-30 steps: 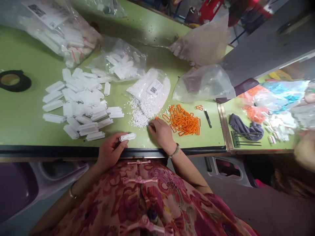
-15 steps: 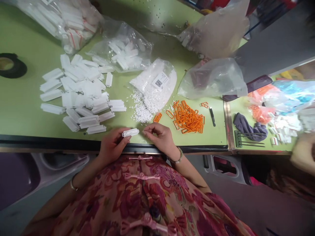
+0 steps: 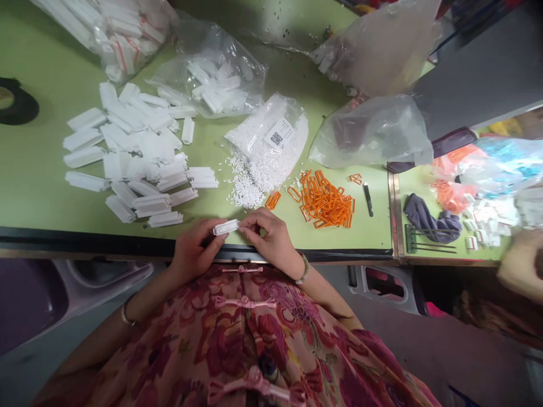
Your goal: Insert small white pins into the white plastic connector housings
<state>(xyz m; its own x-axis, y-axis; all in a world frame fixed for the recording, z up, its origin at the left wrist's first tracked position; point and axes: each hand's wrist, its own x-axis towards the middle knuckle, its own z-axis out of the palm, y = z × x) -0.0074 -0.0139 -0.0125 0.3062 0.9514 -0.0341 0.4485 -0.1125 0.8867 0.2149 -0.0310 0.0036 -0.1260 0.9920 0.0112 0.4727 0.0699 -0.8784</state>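
Your left hand (image 3: pixel 194 247) grips the white piece (image 3: pixel 225 228); your right hand (image 3: pixel 275 239) now comes over to join the work, its grip hard to tell.

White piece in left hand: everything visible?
The white piece is slim, elongated, apparently plastic, with small dark marks along its near face. It tilts slightly, right end higher in frame, by the front edge of the green table. The left hand grips its left end; the right hand is at the other, grip unclear.

Left hand (image 3: pixel 194 247) grips, thumb uppermost; right hand (image 3: pixel 274 240) pinches just beside it; forearms (image 3: pixel 150 297) angle inward.
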